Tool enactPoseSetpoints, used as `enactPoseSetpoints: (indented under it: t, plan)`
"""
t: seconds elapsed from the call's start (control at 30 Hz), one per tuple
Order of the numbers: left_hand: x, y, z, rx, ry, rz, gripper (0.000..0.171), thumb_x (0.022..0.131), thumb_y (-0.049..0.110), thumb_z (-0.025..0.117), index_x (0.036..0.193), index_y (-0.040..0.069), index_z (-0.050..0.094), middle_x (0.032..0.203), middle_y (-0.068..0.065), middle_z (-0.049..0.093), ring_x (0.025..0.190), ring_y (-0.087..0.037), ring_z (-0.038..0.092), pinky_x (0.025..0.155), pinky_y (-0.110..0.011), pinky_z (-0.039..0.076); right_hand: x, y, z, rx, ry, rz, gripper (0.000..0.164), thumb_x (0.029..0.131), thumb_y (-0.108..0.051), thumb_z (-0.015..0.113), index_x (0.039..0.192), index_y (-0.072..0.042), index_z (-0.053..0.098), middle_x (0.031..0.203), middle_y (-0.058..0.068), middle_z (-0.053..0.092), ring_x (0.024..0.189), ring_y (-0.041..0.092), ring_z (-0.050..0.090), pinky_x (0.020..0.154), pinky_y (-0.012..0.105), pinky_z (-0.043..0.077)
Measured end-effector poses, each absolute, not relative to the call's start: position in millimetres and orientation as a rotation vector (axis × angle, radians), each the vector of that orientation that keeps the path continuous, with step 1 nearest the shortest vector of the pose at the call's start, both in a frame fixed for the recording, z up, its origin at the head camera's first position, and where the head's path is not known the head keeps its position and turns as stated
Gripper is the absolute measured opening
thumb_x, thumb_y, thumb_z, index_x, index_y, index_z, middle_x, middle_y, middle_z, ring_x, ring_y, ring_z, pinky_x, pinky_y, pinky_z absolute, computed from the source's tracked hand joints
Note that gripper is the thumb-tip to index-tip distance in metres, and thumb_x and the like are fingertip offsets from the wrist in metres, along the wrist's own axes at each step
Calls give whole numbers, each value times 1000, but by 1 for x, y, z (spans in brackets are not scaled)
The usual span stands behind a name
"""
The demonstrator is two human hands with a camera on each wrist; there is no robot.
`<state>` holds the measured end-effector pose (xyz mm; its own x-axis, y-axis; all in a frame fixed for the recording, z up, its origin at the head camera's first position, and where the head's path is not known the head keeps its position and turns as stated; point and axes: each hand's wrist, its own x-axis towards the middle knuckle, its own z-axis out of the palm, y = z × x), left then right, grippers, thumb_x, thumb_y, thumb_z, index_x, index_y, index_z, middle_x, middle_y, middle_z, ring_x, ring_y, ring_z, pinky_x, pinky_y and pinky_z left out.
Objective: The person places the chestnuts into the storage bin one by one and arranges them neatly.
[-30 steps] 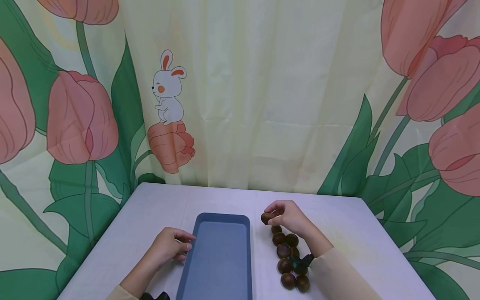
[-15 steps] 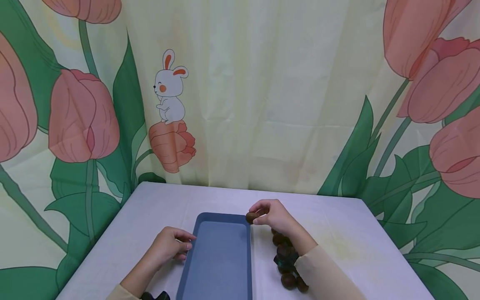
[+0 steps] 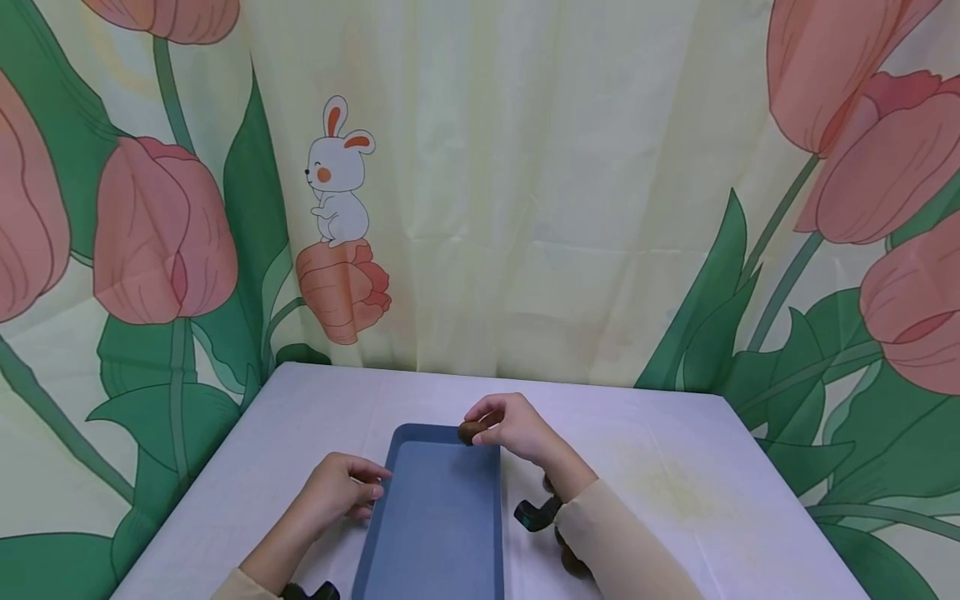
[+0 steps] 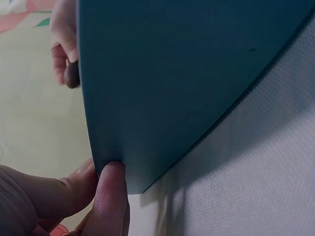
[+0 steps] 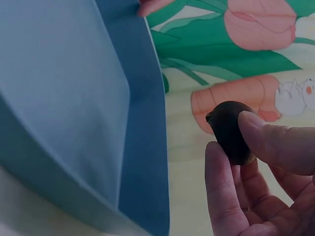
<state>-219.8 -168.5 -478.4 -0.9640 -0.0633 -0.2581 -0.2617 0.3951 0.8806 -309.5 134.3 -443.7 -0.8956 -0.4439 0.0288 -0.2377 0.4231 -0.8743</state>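
In the lower left of the head view, the left hand (image 3: 333, 487) pinches the left rim of the blue tray (image 3: 442, 533), thumb and finger nearly together. The tray fills the lower middle. Over its upper right corner, the right hand (image 3: 517, 425) grasps a brown chestnut (image 3: 468, 432) between thumb and curled fingers. Right of the tray, more chestnuts (image 3: 573, 563) lie partly hidden beneath the right sleeve (image 3: 622, 537).
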Motion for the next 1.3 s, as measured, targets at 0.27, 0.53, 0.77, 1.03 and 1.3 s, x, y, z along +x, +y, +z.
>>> enactPoseSetpoints:
  t: [0.27,0.53,0.77,1.03,1.3]
  plan:
    - [-220,-169,-480,-288,2469,1603,24,88,-11,78,108,2,84,94,-12,68,71,-18,66,61,-31,65,-310,111,-445,-663,2442,-1447,26,85,2,84,108,-10,82,104,9,80,87,16,70,77,29,57]
    - [-219,-168,-479,-291,2476,1600,24,88,-11,78,108,2,84,94,-13,68,70,-18,67,61,-32,65,-312,96,-450,-665,2413,-1464,28,83,2,86,108,-10,82,103,10,81,85,14,71,77,28,57]
    - [-220,-168,-479,-293,2474,1596,24,89,-11,78,108,2,84,93,-13,68,70,-18,67,61,-32,65,-315,84,-458,-704,2410,-1455,26,83,2,86,106,-8,83,102,9,81,82,12,71,77,27,57]
    - [-221,-170,-479,-298,2473,1591,24,89,-10,78,109,2,84,92,-13,68,70,-18,67,61,-33,66,-318,66,-465,-730,2440,-1379,25,83,1,87,105,-10,84,98,6,80,81,10,67,75,24,56]
    - [-222,-168,-479,-297,2459,1609,24,90,-11,77,109,2,84,93,-13,68,70,-17,67,61,-34,66,-318,59,-475,-683,2479,-1277,23,83,1,88,99,-15,83,91,0,78,82,11,64,78,28,53]
